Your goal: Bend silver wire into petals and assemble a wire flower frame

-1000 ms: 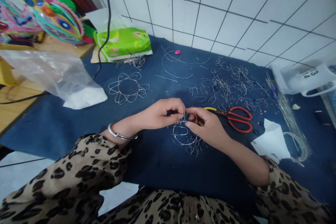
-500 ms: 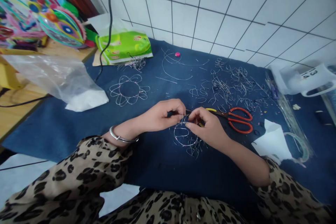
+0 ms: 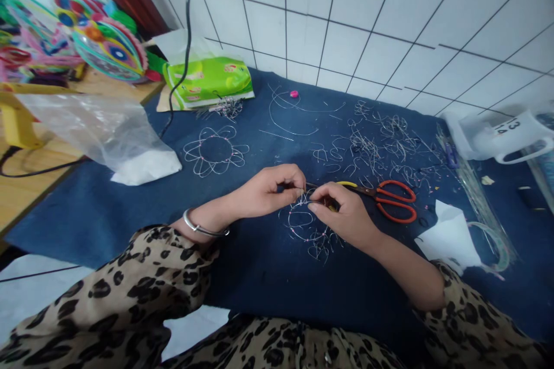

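Between my two hands is a round wire frame (image 3: 308, 239) with small pink beads and thin loops. My left hand (image 3: 270, 191) pinches wire at its upper edge between thumb and forefinger. Just to the right, my right hand (image 3: 346, 213) also pinches the frame's wire, fingertips close to the left ones. Bent wire pieces (image 3: 319, 252) lie under and beside the frame. Red-handled scissors (image 3: 396, 200) rest right of my right hand, their blades partly hidden. A flower-shaped wire ring (image 3: 216, 151) lies on the blue cloth to the left.
Loose wire pieces (image 3: 372, 138) are scattered at the back right. A green packet (image 3: 212, 82), a plastic bag with white contents (image 3: 147, 167) and a hanging black cable (image 3: 187, 40) are at the left. White paper (image 3: 450, 236) and a plastic jug (image 3: 511, 132) are at the right.
The camera view has shifted slightly. Both hands keep their pinch on the wire frame, with the right fingers moved only slightly.
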`<action>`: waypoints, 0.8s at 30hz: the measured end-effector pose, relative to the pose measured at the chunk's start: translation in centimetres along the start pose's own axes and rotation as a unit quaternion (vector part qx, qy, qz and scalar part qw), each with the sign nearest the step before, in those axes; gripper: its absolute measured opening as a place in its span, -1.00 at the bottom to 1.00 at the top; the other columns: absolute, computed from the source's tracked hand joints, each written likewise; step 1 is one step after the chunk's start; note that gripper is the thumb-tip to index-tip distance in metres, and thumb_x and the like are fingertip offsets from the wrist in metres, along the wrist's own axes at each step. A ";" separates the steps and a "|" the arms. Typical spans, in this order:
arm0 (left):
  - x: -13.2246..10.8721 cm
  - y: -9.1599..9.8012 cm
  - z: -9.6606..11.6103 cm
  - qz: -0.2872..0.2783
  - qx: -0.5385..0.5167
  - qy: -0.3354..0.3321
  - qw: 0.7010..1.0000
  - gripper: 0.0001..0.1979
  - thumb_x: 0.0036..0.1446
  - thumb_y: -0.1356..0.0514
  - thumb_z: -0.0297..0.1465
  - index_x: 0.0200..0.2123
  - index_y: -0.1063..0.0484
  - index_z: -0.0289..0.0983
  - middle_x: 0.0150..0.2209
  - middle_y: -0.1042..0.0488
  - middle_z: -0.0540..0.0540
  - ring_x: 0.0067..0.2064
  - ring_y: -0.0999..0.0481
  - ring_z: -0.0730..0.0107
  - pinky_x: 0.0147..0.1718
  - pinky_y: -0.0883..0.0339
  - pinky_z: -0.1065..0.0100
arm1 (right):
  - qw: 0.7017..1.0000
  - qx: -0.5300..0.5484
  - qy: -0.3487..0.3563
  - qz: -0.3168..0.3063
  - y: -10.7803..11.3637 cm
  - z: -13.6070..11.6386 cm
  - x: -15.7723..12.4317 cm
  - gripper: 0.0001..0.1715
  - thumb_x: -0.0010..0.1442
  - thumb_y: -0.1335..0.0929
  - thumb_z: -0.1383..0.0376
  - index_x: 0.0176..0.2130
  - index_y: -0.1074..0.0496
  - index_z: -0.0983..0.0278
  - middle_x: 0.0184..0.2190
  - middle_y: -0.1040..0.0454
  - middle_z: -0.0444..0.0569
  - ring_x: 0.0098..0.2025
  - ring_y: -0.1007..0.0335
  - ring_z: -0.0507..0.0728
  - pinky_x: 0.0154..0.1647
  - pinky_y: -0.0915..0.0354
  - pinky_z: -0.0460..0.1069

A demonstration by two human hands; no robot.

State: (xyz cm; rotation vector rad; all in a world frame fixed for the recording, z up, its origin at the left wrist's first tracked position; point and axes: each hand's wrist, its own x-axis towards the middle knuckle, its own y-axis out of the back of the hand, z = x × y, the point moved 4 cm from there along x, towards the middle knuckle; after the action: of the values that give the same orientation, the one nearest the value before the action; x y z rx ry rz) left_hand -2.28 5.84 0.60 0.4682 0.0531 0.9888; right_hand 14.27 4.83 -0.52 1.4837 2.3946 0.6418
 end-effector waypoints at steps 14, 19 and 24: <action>-0.1 0.2 0.0 -0.012 0.007 0.007 1.000 -0.94 0.10 -0.09 -0.56 -0.40 -0.31 -0.34 -0.30 -0.40 -0.09 -0.30 -0.39 0.46 -0.32 -0.29 0.38 | 1.000 -0.010 0.011 -0.016 0.3 -0.1 -0.1 -0.94 0.14 -0.32 0.35 -0.38 -0.40 0.24 -0.43 -0.36 -0.14 -0.41 -0.23 0.00 -0.35 -0.20 -0.07; -0.1 0.4 0.1 -0.009 0.017 0.008 1.000 -0.92 0.08 -0.08 -0.58 -0.42 -0.29 -0.34 -0.33 -0.39 -0.08 -0.33 -0.36 0.47 -0.34 -0.27 0.38 | 1.000 -0.015 0.005 -0.007 0.4 0.0 -0.1 -0.93 0.14 -0.32 0.33 -0.36 -0.42 0.23 -0.44 -0.39 -0.15 -0.43 -0.25 0.00 -0.36 -0.21 -0.07; -0.1 0.5 0.1 -0.005 0.031 0.000 0.999 -0.90 0.07 -0.08 -0.61 -0.42 -0.29 -0.33 -0.30 -0.39 -0.09 -0.29 -0.38 0.45 -0.28 -0.29 0.36 | 1.000 -0.015 0.003 -0.003 0.4 0.0 -0.1 -0.92 0.14 -0.32 0.33 -0.35 -0.43 0.23 -0.45 -0.40 -0.15 -0.44 -0.26 0.00 -0.37 -0.21 -0.06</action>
State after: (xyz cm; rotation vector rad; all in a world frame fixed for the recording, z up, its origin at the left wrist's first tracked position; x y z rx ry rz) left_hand -2.70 5.96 0.87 0.5243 0.0873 0.9786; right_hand 14.69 4.88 -0.33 1.4635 2.3831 0.6786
